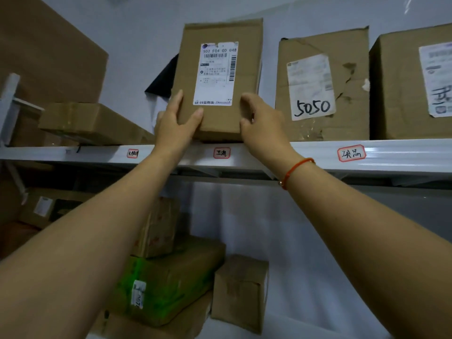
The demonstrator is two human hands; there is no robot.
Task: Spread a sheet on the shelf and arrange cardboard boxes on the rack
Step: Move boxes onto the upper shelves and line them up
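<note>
White metal shelf (269, 152): standing a labelled cardboard box (220, 77) upright, left grip (175, 123) and right grip (263, 126) both clamped on its lower corners, beside the "5050" box (322, 86).

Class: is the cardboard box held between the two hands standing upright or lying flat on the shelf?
Upright. The box stands on its short bottom edge on the shelf, label facing out, left hand and right hand gripping its lower corners.

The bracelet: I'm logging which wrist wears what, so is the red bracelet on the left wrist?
No, the red bracelet sits on the right wrist, just below the right hand that holds the box.
</note>
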